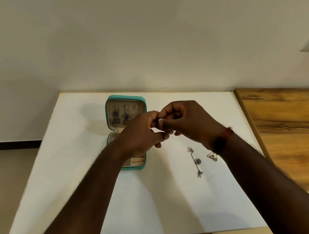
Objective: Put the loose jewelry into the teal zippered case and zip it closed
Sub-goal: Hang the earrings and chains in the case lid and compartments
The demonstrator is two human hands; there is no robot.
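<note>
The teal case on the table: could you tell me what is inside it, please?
The open teal case holds two dangling dark earrings in its lid. Cream ring rolls show in the base; the left hand covers the rest.

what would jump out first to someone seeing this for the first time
Two hands meet mid-frame over the white table, the left hand and right hand pinching a small sparkly ring between them. Behind them the teal case lies open with earrings inside; a bracelet lies loose to the right.
</note>
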